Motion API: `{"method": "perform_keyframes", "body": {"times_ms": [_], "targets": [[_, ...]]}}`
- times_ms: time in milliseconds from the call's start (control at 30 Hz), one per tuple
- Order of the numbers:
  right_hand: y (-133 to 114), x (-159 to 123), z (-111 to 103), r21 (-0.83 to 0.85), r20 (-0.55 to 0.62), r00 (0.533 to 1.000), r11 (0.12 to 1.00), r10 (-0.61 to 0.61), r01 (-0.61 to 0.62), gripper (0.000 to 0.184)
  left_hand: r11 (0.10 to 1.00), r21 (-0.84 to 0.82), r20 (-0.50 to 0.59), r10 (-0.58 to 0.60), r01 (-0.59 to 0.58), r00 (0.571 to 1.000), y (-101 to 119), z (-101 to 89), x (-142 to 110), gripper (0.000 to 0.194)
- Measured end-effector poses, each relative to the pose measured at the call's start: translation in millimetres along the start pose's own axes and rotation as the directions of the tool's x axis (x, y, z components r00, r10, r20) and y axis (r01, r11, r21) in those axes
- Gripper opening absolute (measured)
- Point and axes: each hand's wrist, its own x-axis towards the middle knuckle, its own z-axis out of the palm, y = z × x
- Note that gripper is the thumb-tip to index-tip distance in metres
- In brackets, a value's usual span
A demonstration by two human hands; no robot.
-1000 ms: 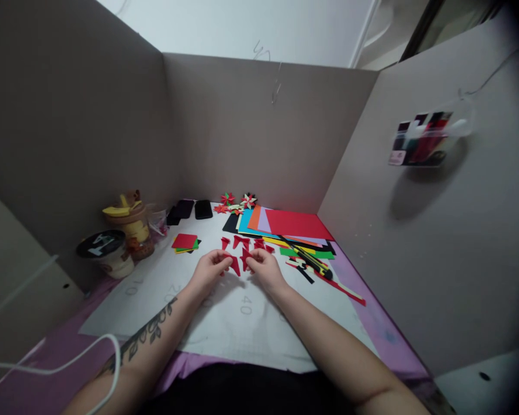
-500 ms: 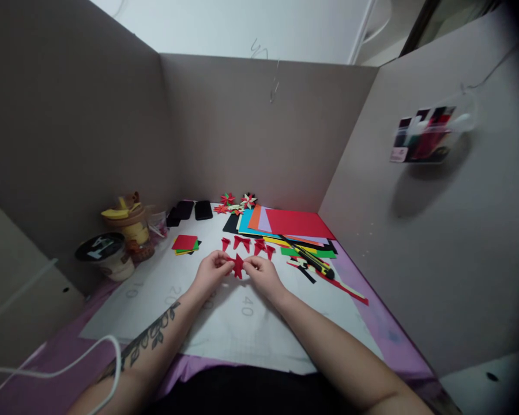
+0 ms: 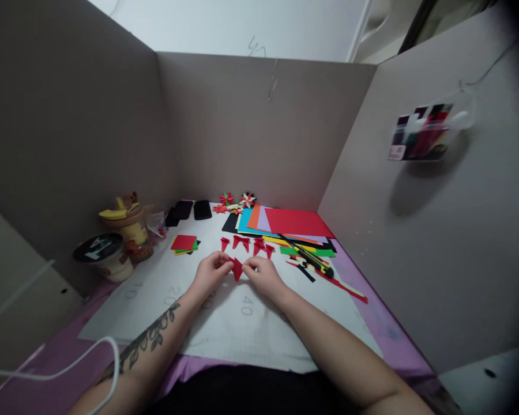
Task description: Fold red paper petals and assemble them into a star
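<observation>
Between my two hands is a small folded red paper piece, held above the white sheet. My left hand pinches its left side between thumb and fingers. On the right side, the fingertips of my right hand are closed on the same piece. Just beyond my hands lie several more folded red paper pieces in a loose row. A stack of small paper squares, red on top with green and yellow below, rests to the left.
Large coloured paper sheets lie at the back right, with a yellow-black utility knife and paper scraps before them. Finished paper stars sit at the back. Lidded tubs stand left; a white cable crosses near my left forearm.
The red paper piece has changed from a spiky outline to a plainer, downward-pointing shape between my fingers. Both hands stay in almost the same place; the view has shifted slightly.
</observation>
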Motion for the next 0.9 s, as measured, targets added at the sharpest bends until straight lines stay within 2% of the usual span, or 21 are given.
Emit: {"method": "perform_keyframes", "body": {"times_ms": [133,333,500,733,900], "targets": [[1.9,0.5,1.0,0.065,-0.009,0.999,0.997,0.047,-0.046,0.017,1.0,-0.016,0.024,-0.021,0.021,0.999,1.8,0.2,-0.3,0.016],[10.6,4.9,-1.8,0.245,-0.126,0.984,0.965,0.128,-0.094,0.018,0.982,-0.156,0.035,-0.1,0.104,0.994,3.5,-1.0,0.9,0.02],[18.5,6.5,3.2,0.368,-0.131,0.973,0.92,0.192,-0.132,0.015,0.956,-0.251,0.09,-0.131,0.15,0.987,3.3,0.5,0.4,0.023],[8.5,3.1,6.4,0.483,-0.122,0.975,0.869,0.187,-0.106,0.012,0.947,-0.259,0.121,-0.162,0.188,0.979,6.7,3.8,-2.4,0.024],[5.5,1.2,5.4,0.469,-0.131,0.975,0.878,0.18,-0.099,0.012,0.949,-0.264,0.105,-0.148,0.171,0.983,5.4,2.9,-1.8,0.024]]}}
